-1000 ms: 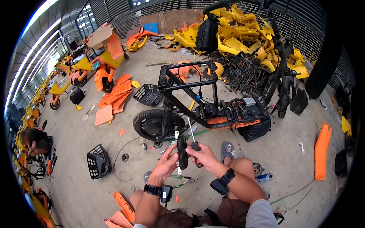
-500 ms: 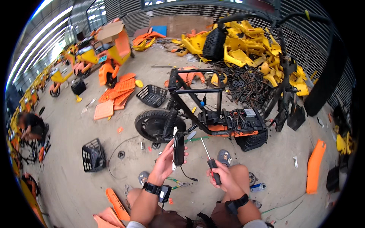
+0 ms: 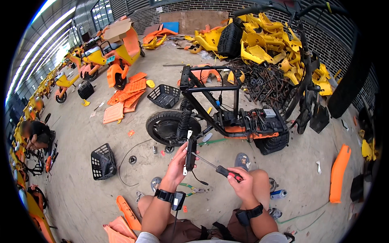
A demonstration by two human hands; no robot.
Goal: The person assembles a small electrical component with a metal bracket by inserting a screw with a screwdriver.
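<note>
My left hand [image 3: 174,170] holds up an oblong black part [image 3: 191,150] with pale metal tabs at both ends and a short cable hanging from it. In my right hand [image 3: 242,186] is a screwdriver [image 3: 225,171] with a black and red handle. Its shaft points left, and the tip meets the black part's right side; whether it sits in a screw cannot be made out. Just beyond my hands stands a stripped black scooter frame [image 3: 261,121] with its rear wheel [image 3: 167,128]. Pliers [image 3: 198,190] lie on the floor between my feet.
Black baskets [image 3: 96,167] lie at left and behind the wheel. A spray can [image 3: 278,194] and an orange panel [image 3: 339,174] are at right. Yellow panels [image 3: 259,44] are heaped at the back. Scooters [image 3: 121,54] stand far left; a person [image 3: 38,133] crouches at left.
The screwdriver has swung from pointing up, apart from the black part, to pointing left with its tip against it. My left hand still holds the part.
</note>
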